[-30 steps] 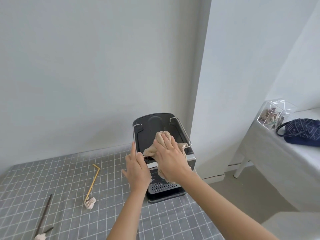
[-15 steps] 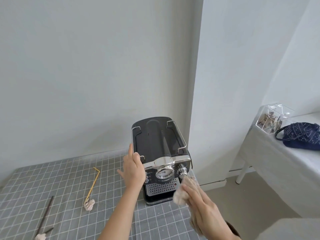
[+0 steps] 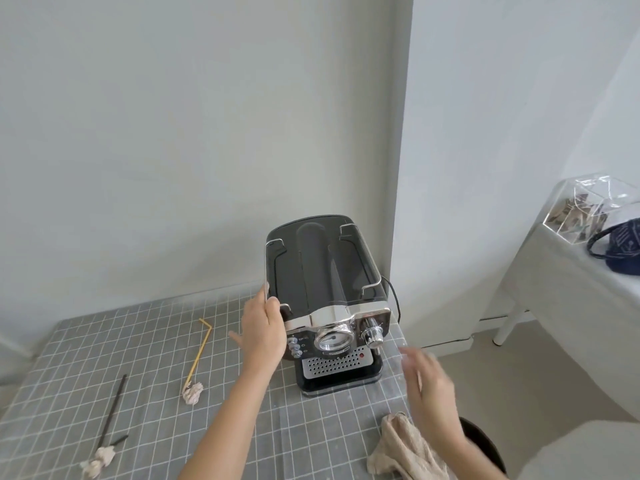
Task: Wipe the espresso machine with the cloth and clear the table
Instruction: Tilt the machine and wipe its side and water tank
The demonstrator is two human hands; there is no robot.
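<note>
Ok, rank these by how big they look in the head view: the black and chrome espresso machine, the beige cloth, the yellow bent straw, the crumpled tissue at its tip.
1. Black and chrome espresso machine
2. Beige cloth, partly out of frame and nearer the camera, so unsure
3. Yellow bent straw
4. Crumpled tissue

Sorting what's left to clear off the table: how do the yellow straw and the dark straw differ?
The yellow straw is pale yellow with a sharp bend at its far end; the dark straw is near black and its long part looks straight. The yellow straw lies nearer the espresso machine, the dark straw towards the table's left edge. Both lie flat on the gridded cloth, each with crumpled tissue at its near end.
</note>
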